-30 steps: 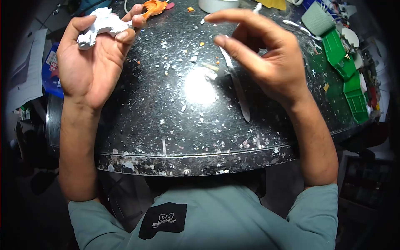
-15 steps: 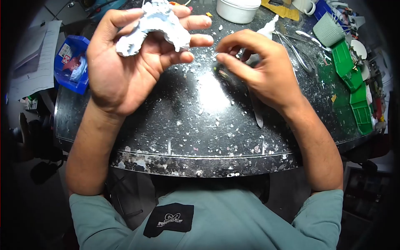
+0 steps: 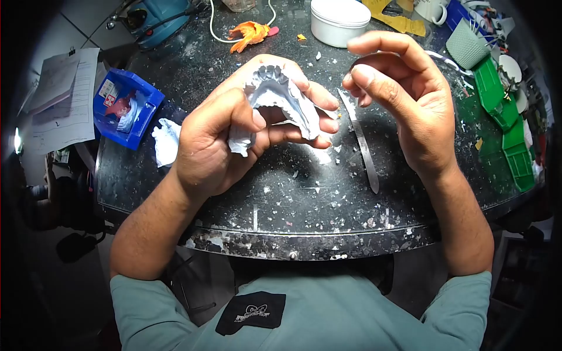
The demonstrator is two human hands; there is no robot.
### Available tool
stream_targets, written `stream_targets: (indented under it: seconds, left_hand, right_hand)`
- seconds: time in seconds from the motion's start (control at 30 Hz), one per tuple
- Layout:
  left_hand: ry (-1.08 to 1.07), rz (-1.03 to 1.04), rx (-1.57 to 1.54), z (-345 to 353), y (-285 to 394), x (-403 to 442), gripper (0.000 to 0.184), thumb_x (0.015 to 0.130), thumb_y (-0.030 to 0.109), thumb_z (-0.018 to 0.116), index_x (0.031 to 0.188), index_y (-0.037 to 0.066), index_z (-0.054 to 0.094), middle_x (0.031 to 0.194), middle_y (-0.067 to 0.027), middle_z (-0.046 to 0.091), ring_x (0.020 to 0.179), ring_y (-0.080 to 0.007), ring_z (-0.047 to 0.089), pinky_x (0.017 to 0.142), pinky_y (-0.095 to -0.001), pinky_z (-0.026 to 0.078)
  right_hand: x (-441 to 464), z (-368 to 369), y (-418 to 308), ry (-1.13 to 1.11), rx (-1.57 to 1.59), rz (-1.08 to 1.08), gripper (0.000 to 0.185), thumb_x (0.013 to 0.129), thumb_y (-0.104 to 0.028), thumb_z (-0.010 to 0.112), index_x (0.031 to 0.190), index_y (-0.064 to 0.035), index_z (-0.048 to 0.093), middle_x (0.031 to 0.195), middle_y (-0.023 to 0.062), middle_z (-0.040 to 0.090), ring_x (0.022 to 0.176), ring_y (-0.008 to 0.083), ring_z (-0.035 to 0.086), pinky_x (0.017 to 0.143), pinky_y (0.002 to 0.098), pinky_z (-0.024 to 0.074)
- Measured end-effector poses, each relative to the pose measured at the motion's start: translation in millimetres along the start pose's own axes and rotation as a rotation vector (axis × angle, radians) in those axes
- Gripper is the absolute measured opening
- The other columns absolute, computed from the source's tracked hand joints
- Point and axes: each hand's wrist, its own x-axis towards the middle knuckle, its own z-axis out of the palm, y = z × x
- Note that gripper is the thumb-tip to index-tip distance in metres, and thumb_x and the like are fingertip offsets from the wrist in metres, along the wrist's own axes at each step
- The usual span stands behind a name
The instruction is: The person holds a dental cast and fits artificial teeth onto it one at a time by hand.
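Observation:
A pale blue-grey dental impression [image 3: 287,102], arch-shaped with tooth hollows along its front curve, rests in my left hand [image 3: 205,134]. The thumb presses on its inner left side, while the fingers support it from behind and below. My right hand [image 3: 418,105] is raised to the right, apart from the impression. Its index finger stretches out, and its thumb and other fingers are loosely bent with nothing visible between them. Between the hands, a metal scalpel [image 3: 364,149] lies on the black table [image 3: 304,202], nearest to my right hand.
Left of my left hand are a white lump [image 3: 167,140] and a blue bin [image 3: 130,126] with scraps. At the back stand a white tub [image 3: 339,23] and orange material [image 3: 250,35]. Green trays [image 3: 497,99] line the right side. White crumbs dot the table.
My left hand has lowered and moved right, tilting the impression so its hollows show and bringing the thumb onto it. My right hand has moved right and its index finger has lifted.

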Motion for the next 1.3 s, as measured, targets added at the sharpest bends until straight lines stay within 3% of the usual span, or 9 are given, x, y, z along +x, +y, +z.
stream_targets:
  seconds: [0.13,0.33,0.43,0.73,1.13,1.3]
  left_hand:
    - [-0.014,-0.012,-0.067,-4.3,-0.7,-0.3,0.054,0.079,0.020,0.046,0.124,-0.009,0.041,0.120,-0.0357,0.053,0.110,-0.0484,0.060,0.096,-0.0514,0.053]
    - [0.011,-0.031,-0.316,-5.4,1.2,0.4,0.059,0.086,0.030,0.041,0.128,-0.011,0.038,0.126,-0.0358,0.047,0.116,-0.0517,0.054,0.102,-0.0531,0.049]
    - [0.006,-0.041,-0.361,-9.4,3.0,0.5,0.059,0.087,0.031,0.040,0.128,-0.011,0.037,0.126,-0.0357,0.046,0.117,-0.0519,0.053,0.102,-0.0522,0.050]
    - [-0.026,-0.039,-0.308,-7.7,2.7,0.9,0.059,0.088,0.036,0.040,0.128,-0.008,0.038,0.123,-0.0323,0.049,0.111,-0.0486,0.058,0.097,-0.0505,0.053]
    - [0.025,0.005,-0.268,-4.5,2.1,0.8,0.062,0.088,0.037,0.042,0.131,-0.008,0.038,0.128,-0.0332,0.049,0.113,-0.0492,0.057,0.103,-0.0538,0.048]
    - [-0.017,0.011,-0.281,-5.5,1.1,1.2,0.059,0.088,0.038,0.042,0.128,-0.006,0.039,0.125,-0.0310,0.050,0.112,-0.0484,0.057,0.099,-0.0540,0.051]
  right_hand:
    - [-0.4,-2.9,-1.1,-0.050,-0.118,-0.026,0.021,0.094,-0.009,0.064,0.112,0.0015,0.068,0.095,0.0064,0.070,0.083,0.0096,0.063,0.076,0.0243,0.0498]
    - [-0.9,-0.3,2.3,-0.023,0.031,0.002,0.024,0.093,-0.011,0.066,0.114,0.0022,0.067,0.104,0.0101,0.072,0.092,0.0123,0.067,0.081,0.0265,0.0526]
    - [-1.9,0.6,-1.3,-0.025,-0.004,0.048,0.024,0.094,-0.011,0.066,0.114,0.0018,0.066,0.101,0.0093,0.072,0.092,0.0121,0.067,0.080,0.0267,0.0527]
    - [-2.2,-1.1,2.7,-0.038,-0.052,-0.057,0.020,0.089,-0.002,0.070,0.108,-0.0006,0.065,0.104,0.0058,0.068,0.096,0.0118,0.067,0.087,0.0252,0.0533]
    - [-4.2,0.7,-1.2,-0.052,-0.038,0.000,0.023,0.092,-0.005,0.067,0.114,0.0022,0.066,0.109,0.0084,0.069,0.098,0.0124,0.066,0.086,0.0254,0.0522]
    - [-4.7,-0.5,-2.5,-0.052,-0.095,-0.001,0.021,0.092,-0.006,0.067,0.111,0.0013,0.067,0.106,0.0070,0.069,0.096,0.0109,0.066,0.085,0.0243,0.0516]
